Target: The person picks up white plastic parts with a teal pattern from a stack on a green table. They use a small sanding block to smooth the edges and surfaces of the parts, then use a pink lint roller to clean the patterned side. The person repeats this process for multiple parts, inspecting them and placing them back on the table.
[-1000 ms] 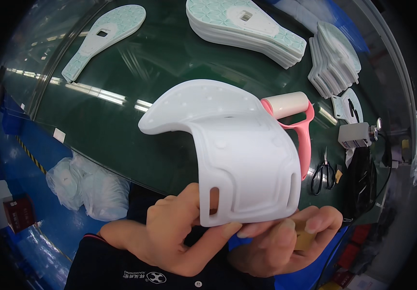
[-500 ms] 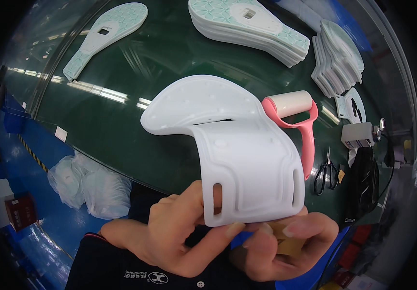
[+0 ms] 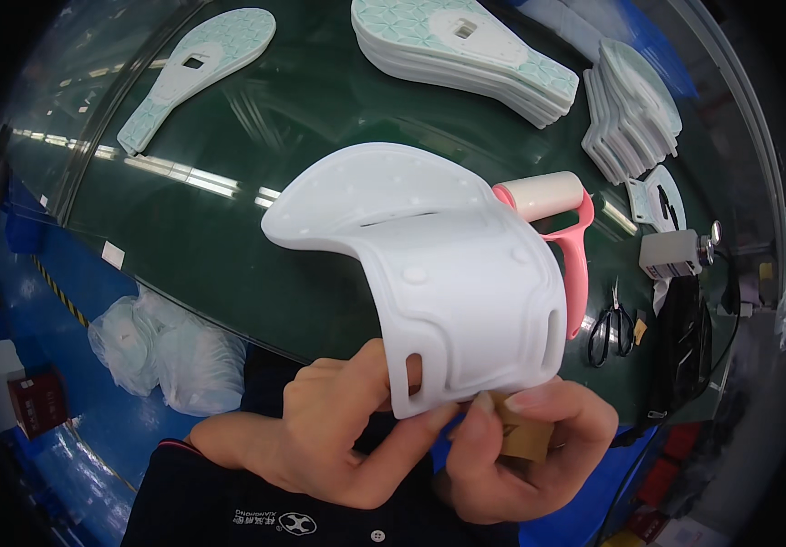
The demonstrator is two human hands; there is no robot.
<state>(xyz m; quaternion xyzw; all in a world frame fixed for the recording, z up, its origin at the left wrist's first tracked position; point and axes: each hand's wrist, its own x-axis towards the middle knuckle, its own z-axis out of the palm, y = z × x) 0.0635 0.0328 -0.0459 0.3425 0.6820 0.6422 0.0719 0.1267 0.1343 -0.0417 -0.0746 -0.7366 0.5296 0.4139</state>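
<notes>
A white moulded plastic panel (image 3: 466, 283), curved with a rounded far end and two slots at its near edge, is held up over the table. My left hand (image 3: 343, 428) grips its near left corner, fingers behind the slot and thumb under the edge. Pinched between the thumb and fingers of my right hand (image 3: 530, 460) is a small bent piece of brown paper (image 3: 525, 438), which looks like sandpaper. That hand touches the panel's near edge. Just beyond the panel's right side lies a lint roller (image 3: 546, 194) with a pink handle, partly hidden by it.
The green tabletop (image 3: 229, 264) carries a stack of green-patterned white panels (image 3: 466, 55), a single patterned panel (image 3: 201, 68), and a nested stack (image 3: 630, 118). On the right are black scissors (image 3: 614, 328), a white pump bottle (image 3: 674, 253) and a black bag (image 3: 685, 346). Wrapped parts (image 3: 170, 351) sit lower left.
The panel's near edge has risen slightly and shifted left, its face tilting. My right hand with the brown sandpaper has moved left and up along that edge. The left hand keeps its grip.
</notes>
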